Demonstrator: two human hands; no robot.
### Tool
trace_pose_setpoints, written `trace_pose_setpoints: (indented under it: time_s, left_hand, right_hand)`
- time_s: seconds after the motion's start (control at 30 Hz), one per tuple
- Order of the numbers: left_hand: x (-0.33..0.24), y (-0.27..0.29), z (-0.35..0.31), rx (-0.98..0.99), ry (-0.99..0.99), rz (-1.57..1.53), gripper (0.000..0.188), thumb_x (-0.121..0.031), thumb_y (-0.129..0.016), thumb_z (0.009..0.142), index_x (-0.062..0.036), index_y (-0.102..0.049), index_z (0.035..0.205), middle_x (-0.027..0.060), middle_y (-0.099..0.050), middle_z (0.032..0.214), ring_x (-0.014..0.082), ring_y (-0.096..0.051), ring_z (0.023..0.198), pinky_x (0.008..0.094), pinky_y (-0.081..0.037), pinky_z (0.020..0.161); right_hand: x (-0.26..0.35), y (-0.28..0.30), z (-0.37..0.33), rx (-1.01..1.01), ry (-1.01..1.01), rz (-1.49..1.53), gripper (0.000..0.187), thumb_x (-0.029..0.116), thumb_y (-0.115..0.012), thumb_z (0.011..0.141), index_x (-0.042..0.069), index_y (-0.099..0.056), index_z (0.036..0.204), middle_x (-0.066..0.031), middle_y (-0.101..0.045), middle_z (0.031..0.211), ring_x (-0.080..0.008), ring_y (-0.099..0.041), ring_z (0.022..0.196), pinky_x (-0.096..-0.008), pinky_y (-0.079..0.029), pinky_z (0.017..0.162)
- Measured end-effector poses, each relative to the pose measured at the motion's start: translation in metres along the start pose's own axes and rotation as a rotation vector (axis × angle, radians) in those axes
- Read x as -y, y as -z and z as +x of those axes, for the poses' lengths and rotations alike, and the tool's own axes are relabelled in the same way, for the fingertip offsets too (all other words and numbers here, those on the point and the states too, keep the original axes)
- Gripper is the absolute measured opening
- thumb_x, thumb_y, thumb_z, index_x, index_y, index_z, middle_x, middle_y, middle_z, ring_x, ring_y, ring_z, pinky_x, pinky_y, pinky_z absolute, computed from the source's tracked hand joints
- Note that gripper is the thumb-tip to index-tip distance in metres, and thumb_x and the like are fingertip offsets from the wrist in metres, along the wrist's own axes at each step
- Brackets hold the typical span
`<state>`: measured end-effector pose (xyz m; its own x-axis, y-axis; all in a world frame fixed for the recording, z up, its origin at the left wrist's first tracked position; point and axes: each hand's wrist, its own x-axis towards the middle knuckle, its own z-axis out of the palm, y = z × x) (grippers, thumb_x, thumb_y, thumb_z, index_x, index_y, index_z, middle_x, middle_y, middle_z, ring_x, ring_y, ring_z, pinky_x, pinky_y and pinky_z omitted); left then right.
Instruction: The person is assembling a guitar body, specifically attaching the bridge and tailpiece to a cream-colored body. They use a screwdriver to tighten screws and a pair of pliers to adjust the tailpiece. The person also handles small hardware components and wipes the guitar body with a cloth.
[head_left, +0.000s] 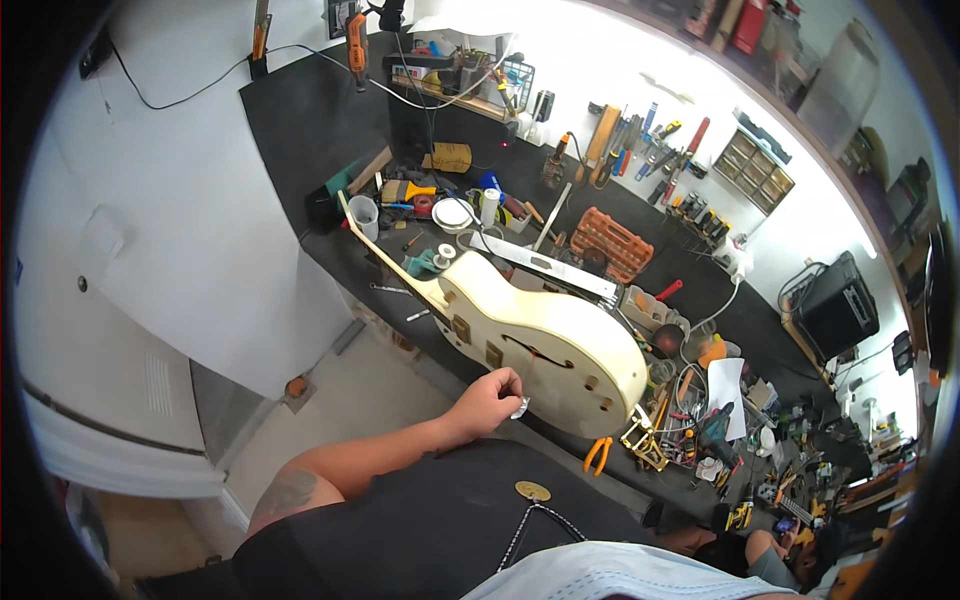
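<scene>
A cream hollow-body electric guitar rests tilted on the dark workbench, its top facing me and its neck reaching to the far left. An f-hole, pickup openings and several small holes show in its top; no strings are visible. My left hand is closed beside the lower edge of the guitar body, its fingers pinched together. From them sticks a small whitish, shiny piece, too small to name. Whether it touches the guitar, I cannot tell. My right hand is not in view.
Orange-handled pliers and a gold-coloured metal guitar part lie near the guitar's bottom end. Behind it are an orange tool case, a paintbrush and a white tub. Another person sits at the lower right.
</scene>
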<state>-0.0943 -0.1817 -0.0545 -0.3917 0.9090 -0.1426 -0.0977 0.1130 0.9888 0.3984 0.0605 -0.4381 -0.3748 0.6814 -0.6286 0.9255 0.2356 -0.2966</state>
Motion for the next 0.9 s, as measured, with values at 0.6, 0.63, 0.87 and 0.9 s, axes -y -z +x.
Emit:
trace_pose_setpoints:
  time_s: [0.6, 0.63, 0.87, 0.9]
  left_hand:
    - [0.011, 0.140, 0.012, 0.147, -0.011, -0.129, 0.011, -0.009, -0.069, 0.093, -0.0036, -0.060, 0.094, 0.0044, -0.066, 0.089, 0.0122, -0.061, 0.082, 0.0308, -0.051, 0.076]
    - [0.015, 0.144, 0.012, 0.137, -0.027, -0.116, 0.011, -0.009, -0.069, 0.093, -0.0036, -0.060, 0.094, 0.0044, -0.066, 0.089, 0.0121, -0.061, 0.082, 0.0309, -0.051, 0.076]
    - [0.019, 0.174, 0.009, 0.095, 0.025, -0.233, 0.010, -0.006, -0.069, 0.092, -0.0044, -0.059, 0.093, 0.0038, -0.066, 0.090, 0.0122, -0.062, 0.084, 0.0307, -0.051, 0.078]
    - [0.018, 0.177, 0.008, 0.097, 0.036, -0.236, 0.010, -0.006, -0.069, 0.092, -0.0045, -0.060, 0.093, 0.0037, -0.066, 0.090, 0.0122, -0.062, 0.084, 0.0306, -0.051, 0.078]
  right_hand:
    - [0.213, 0.011, -0.068, 0.055, -0.108, 0.159, 0.031, 0.026, -0.069, 0.089, 0.003, -0.077, 0.108, -0.0203, -0.077, 0.096, -0.0382, -0.074, 0.087, -0.0457, -0.059, 0.075]
    - [0.215, 0.010, -0.068, 0.058, -0.110, 0.154, 0.031, 0.026, -0.068, 0.089, 0.003, -0.077, 0.108, -0.0201, -0.077, 0.095, -0.0377, -0.074, 0.087, -0.0455, -0.059, 0.075]
    - [0.232, 0.006, -0.066, 0.074, -0.102, 0.139, 0.031, 0.026, -0.068, 0.091, 0.002, -0.076, 0.110, -0.0189, -0.076, 0.094, -0.0348, -0.074, 0.084, -0.0441, -0.059, 0.071]
    - [0.233, 0.007, -0.065, 0.074, -0.097, 0.128, 0.031, 0.026, -0.068, 0.091, 0.002, -0.075, 0.110, -0.0188, -0.076, 0.094, -0.0344, -0.074, 0.084, -0.0439, -0.059, 0.071]
